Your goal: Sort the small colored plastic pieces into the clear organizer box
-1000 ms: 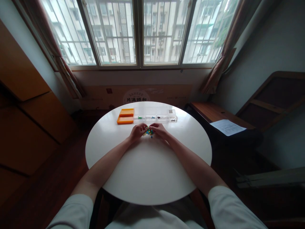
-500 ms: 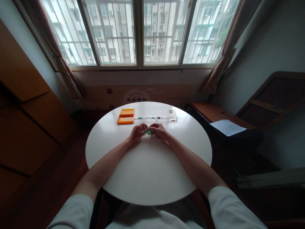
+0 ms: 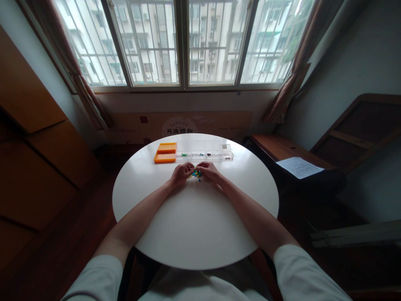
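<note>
A small heap of tiny coloured pieces (image 3: 196, 173), green, blue and yellow, lies on the round white table (image 3: 194, 221). My left hand (image 3: 181, 173) rests at the heap's left edge with its fingers curled in over the pieces. My right hand (image 3: 210, 171) is at the heap's right edge, fingers also bent and pinched at the pieces. What each fingertip grips is too small to see. Behind the hands stands a clear compartment box (image 3: 205, 154) with a few small pieces in it, and two orange trays (image 3: 165, 153) lie to its left.
A dark wooden side table (image 3: 275, 147) with a sheet of paper (image 3: 299, 167) stands to the right. Wooden cabinets line the left wall. A barred window (image 3: 184, 42) and a cardboard box (image 3: 178, 125) are beyond the table's far edge.
</note>
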